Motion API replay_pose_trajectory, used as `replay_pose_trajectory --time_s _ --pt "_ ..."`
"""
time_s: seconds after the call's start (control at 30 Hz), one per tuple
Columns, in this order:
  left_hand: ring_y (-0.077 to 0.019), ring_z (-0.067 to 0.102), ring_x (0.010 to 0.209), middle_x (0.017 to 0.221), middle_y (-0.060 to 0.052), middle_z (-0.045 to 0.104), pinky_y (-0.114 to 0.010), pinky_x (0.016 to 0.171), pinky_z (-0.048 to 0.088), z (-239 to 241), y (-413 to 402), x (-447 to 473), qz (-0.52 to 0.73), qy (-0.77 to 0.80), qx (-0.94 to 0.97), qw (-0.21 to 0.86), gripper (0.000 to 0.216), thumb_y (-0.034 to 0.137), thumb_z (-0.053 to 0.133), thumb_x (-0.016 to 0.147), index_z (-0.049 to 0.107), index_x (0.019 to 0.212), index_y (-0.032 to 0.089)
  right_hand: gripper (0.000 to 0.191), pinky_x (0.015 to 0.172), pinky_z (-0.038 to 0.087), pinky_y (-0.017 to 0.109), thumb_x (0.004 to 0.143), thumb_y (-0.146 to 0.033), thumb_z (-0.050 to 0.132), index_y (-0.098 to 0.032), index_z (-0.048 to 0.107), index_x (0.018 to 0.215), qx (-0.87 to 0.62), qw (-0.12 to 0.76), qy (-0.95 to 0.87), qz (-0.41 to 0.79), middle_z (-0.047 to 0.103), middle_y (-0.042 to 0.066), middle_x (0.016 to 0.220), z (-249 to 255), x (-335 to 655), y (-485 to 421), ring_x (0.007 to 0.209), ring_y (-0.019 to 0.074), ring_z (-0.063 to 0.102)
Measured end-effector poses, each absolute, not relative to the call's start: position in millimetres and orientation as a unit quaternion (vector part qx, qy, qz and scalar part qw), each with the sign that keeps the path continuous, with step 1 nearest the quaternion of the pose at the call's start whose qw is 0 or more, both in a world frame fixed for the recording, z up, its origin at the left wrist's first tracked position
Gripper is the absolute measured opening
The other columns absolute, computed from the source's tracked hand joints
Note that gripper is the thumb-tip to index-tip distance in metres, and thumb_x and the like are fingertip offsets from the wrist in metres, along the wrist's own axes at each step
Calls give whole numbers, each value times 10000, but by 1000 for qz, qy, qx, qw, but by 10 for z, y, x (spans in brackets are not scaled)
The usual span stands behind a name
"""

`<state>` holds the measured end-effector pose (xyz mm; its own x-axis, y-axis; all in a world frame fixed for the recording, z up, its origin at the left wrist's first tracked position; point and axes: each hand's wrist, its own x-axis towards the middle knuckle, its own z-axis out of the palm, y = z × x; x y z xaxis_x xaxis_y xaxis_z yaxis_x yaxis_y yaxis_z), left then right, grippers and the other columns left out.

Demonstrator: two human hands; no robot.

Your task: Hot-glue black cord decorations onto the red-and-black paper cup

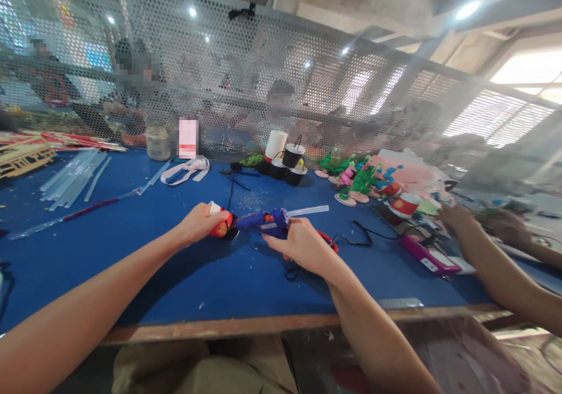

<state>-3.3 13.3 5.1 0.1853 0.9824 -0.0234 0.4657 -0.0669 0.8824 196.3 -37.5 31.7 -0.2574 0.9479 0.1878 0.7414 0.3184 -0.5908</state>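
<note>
In the head view my left hand [199, 223] is wrapped round a small red paper cup [222, 225] with a yellow emblem and a white end, lying on its side just above the table. A black piece shows at the cup's right end. My right hand [302, 243] grips a blue glue gun [266, 223], its nozzle pointing left at that black end. Whether the nozzle touches it I cannot tell. A clear glue stick [308, 211] juts from the back of the gun. My fingers hide the gun's handle and trigger.
Clear glue sticks [72, 177] are piled on the blue table [184, 288] at left. Small black buckets [293, 156] and a white cup stack [276, 145] stand behind. Green craft figures [364, 177], a purple power strip [429, 256] and a co-worker's arm [496, 265] are at right.
</note>
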Motion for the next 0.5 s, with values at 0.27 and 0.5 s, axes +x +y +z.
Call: replay_pose_trajectory --time_s 0.27,0.5 --pt "-59 243 397 403 68 300 -216 408 145 77 121 -18 320 552 657 401 312 404 499 592 356 438 173 264 392 369 206 677 -296 519 -190 417 459 -575 285 -733 223 440 -39 327 314 1981 -341 318 91 444" --pt "-54 236 399 407 66 296 -213 407 149 79 124 -29 321 541 674 388 345 443 480 595 340 427 176 183 342 349 182 660 -318 568 -152 500 624 -551 357 -652 380 460 -56 367 317 2103 -188 322 66 410"
